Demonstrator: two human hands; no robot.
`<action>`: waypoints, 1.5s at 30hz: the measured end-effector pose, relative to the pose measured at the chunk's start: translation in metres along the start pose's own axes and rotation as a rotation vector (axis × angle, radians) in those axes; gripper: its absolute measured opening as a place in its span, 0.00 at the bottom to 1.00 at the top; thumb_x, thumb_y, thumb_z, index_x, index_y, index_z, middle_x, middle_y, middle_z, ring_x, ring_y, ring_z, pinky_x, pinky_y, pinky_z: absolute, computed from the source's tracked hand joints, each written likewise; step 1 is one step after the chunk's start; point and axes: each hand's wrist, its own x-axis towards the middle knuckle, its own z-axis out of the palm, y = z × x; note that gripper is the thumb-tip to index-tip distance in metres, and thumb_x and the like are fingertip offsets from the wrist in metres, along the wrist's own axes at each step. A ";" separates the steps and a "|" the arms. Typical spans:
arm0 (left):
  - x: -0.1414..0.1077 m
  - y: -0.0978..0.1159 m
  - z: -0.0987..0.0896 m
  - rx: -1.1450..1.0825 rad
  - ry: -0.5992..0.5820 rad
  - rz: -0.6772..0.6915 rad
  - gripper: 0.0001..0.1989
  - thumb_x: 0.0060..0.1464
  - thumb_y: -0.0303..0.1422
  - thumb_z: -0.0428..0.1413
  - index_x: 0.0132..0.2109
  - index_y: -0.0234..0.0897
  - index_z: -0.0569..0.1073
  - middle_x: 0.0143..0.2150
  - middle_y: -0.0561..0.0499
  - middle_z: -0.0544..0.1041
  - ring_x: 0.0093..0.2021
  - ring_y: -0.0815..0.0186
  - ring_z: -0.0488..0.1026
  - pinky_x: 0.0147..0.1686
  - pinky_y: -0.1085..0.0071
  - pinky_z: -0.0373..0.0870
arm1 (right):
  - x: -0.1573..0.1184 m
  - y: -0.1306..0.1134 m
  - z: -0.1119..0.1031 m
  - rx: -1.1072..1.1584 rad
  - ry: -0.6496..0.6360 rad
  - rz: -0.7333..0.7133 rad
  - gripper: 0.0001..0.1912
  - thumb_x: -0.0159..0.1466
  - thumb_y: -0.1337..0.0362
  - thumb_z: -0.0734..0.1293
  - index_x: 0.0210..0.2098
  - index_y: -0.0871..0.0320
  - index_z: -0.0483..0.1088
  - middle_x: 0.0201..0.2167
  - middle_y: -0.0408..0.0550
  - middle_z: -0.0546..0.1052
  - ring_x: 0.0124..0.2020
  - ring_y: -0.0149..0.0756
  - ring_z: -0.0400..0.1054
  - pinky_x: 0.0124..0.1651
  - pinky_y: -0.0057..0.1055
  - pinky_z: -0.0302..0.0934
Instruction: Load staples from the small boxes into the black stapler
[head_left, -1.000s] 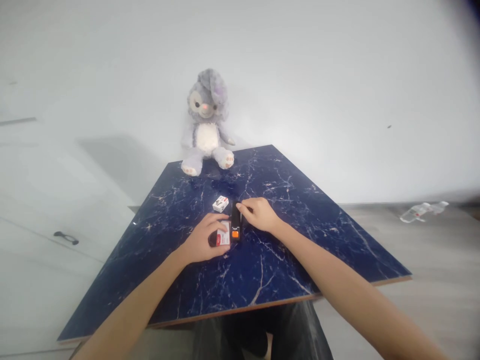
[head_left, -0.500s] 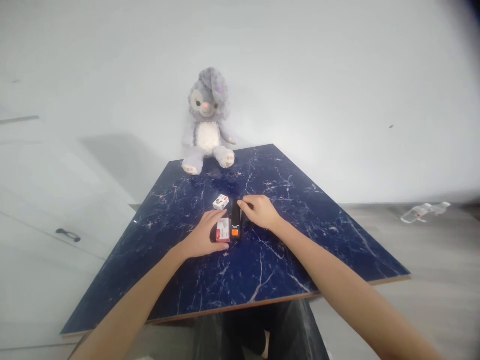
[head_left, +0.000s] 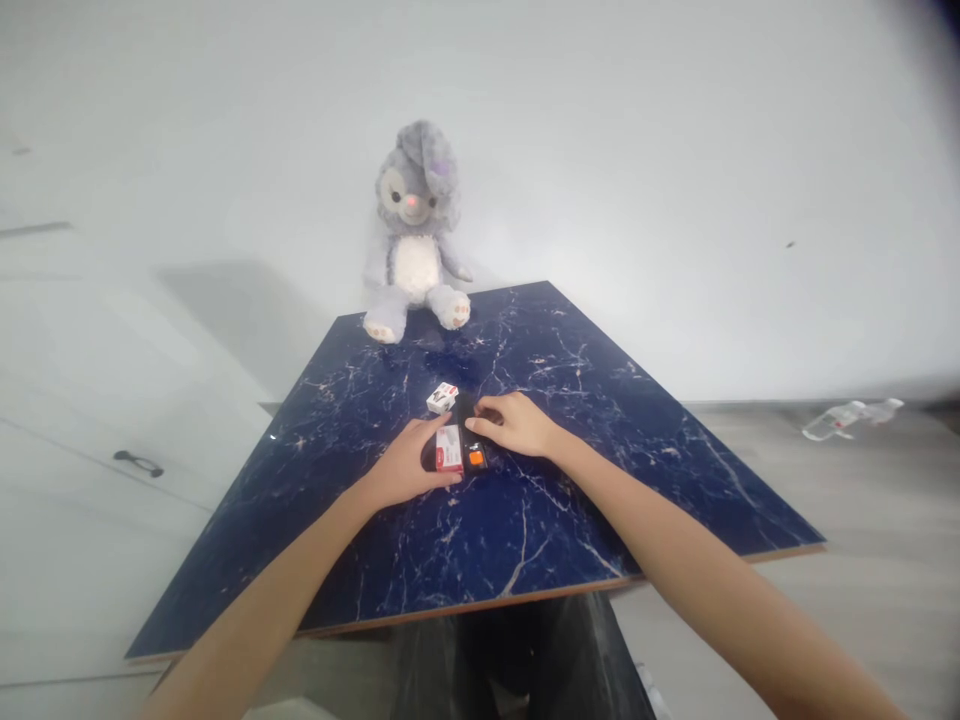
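Observation:
On the blue marbled table (head_left: 510, 530), my left hand (head_left: 409, 465) is curved round a small red-and-white box (head_left: 449, 448), thumb at its near end and fingers at its far end. Right beside that box lies a long black object with an orange patch (head_left: 477, 457); its exact kind is not clear. My right hand (head_left: 517, 425) is curled at its far part, the thumb lying over it. Just beyond my left fingertips rests a small white box with a dark picture (head_left: 442, 398).
A grey plush rabbit (head_left: 416, 265) sits at the table's far edge against the white wall (head_left: 637, 180). Clear plastic packaging (head_left: 847, 418) lies on the floor to the right. At the left is a white door panel with a dark handle (head_left: 139, 464).
My right thumb has moved left onto the black object, which now sits slightly turned. My left hand stays round the red-and-white box. The camera view has shifted slightly.

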 end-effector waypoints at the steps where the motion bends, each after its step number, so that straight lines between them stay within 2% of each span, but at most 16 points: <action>1: 0.000 0.001 0.001 0.032 0.016 -0.002 0.46 0.47 0.48 0.66 0.69 0.48 0.58 0.54 0.43 0.72 0.54 0.50 0.69 0.55 0.51 0.66 | 0.000 0.000 0.000 0.004 -0.004 -0.006 0.16 0.68 0.51 0.64 0.36 0.58 0.73 0.27 0.43 0.75 0.27 0.30 0.66 0.33 0.26 0.52; 4: 0.000 0.004 0.002 0.092 0.050 0.030 0.47 0.47 0.47 0.66 0.70 0.45 0.56 0.58 0.42 0.71 0.57 0.48 0.67 0.58 0.49 0.63 | 0.001 0.000 0.001 0.017 -0.015 -0.017 0.17 0.68 0.50 0.64 0.36 0.58 0.72 0.27 0.43 0.75 0.26 0.30 0.66 0.32 0.26 0.52; 8: -0.002 0.002 0.001 -0.028 0.014 0.101 0.47 0.50 0.46 0.65 0.71 0.45 0.52 0.66 0.41 0.63 0.64 0.49 0.61 0.63 0.50 0.59 | 0.002 0.001 0.001 0.052 -0.033 -0.025 0.18 0.69 0.50 0.63 0.34 0.58 0.71 0.26 0.42 0.74 0.26 0.29 0.65 0.32 0.25 0.53; 13: -0.003 -0.001 -0.001 -0.138 0.057 0.016 0.42 0.52 0.46 0.63 0.69 0.48 0.55 0.64 0.43 0.67 0.59 0.50 0.68 0.59 0.52 0.65 | 0.002 0.001 0.001 0.033 -0.035 -0.031 0.18 0.69 0.51 0.63 0.35 0.59 0.72 0.26 0.42 0.74 0.26 0.29 0.65 0.32 0.25 0.52; 16: -0.003 0.001 -0.002 -0.110 0.020 0.011 0.45 0.50 0.45 0.64 0.70 0.49 0.54 0.65 0.43 0.66 0.61 0.49 0.66 0.59 0.51 0.65 | 0.003 0.000 0.001 0.027 -0.027 -0.023 0.18 0.69 0.50 0.63 0.35 0.59 0.72 0.27 0.43 0.74 0.27 0.29 0.65 0.32 0.26 0.52; 20: -0.004 0.002 -0.002 -0.079 -0.023 -0.014 0.47 0.49 0.45 0.65 0.71 0.49 0.53 0.64 0.42 0.66 0.62 0.47 0.65 0.60 0.50 0.64 | 0.003 0.000 -0.001 0.025 -0.049 0.038 0.22 0.68 0.47 0.63 0.29 0.59 0.70 0.25 0.42 0.74 0.26 0.29 0.65 0.32 0.26 0.53; 24: -0.004 0.002 -0.001 -0.093 -0.022 -0.022 0.47 0.49 0.44 0.66 0.71 0.50 0.53 0.63 0.43 0.67 0.60 0.48 0.67 0.58 0.50 0.65 | 0.001 0.001 -0.001 0.183 -0.168 0.133 0.25 0.68 0.43 0.61 0.28 0.58 0.69 0.24 0.43 0.76 0.23 0.30 0.69 0.31 0.26 0.60; 30: -0.003 0.008 -0.003 -0.216 -0.005 0.058 0.48 0.48 0.39 0.67 0.71 0.52 0.52 0.66 0.45 0.62 0.58 0.53 0.69 0.58 0.55 0.68 | 0.002 -0.001 0.001 0.475 -0.251 0.287 0.22 0.66 0.43 0.65 0.36 0.57 0.68 0.26 0.46 0.78 0.25 0.34 0.74 0.26 0.27 0.69; 33: -0.003 0.008 -0.002 -0.205 0.016 0.075 0.47 0.47 0.38 0.68 0.70 0.52 0.54 0.66 0.46 0.61 0.61 0.52 0.67 0.60 0.54 0.67 | 0.002 -0.002 0.001 0.542 -0.279 0.330 0.22 0.65 0.42 0.66 0.38 0.57 0.67 0.25 0.47 0.78 0.26 0.35 0.75 0.27 0.27 0.72; 37: -0.004 0.006 0.001 -0.180 0.013 0.093 0.44 0.48 0.37 0.67 0.69 0.51 0.57 0.65 0.46 0.63 0.61 0.53 0.67 0.60 0.55 0.66 | 0.001 0.000 0.002 0.618 -0.381 0.374 0.24 0.65 0.40 0.64 0.37 0.57 0.65 0.25 0.48 0.79 0.25 0.36 0.75 0.27 0.29 0.73; 40: -0.005 0.006 0.000 -0.172 0.009 0.061 0.48 0.47 0.37 0.67 0.71 0.50 0.53 0.65 0.44 0.64 0.61 0.51 0.67 0.59 0.53 0.67 | 0.000 0.003 0.003 0.638 -0.426 0.374 0.25 0.65 0.40 0.64 0.36 0.58 0.64 0.25 0.49 0.79 0.25 0.35 0.75 0.26 0.29 0.73; 45: -0.004 0.009 -0.003 -0.195 -0.047 -0.019 0.53 0.46 0.39 0.68 0.73 0.51 0.47 0.69 0.42 0.60 0.63 0.47 0.65 0.58 0.50 0.67 | 0.001 0.006 0.005 0.639 -0.431 0.369 0.26 0.65 0.39 0.64 0.36 0.58 0.65 0.25 0.49 0.78 0.25 0.36 0.75 0.26 0.29 0.73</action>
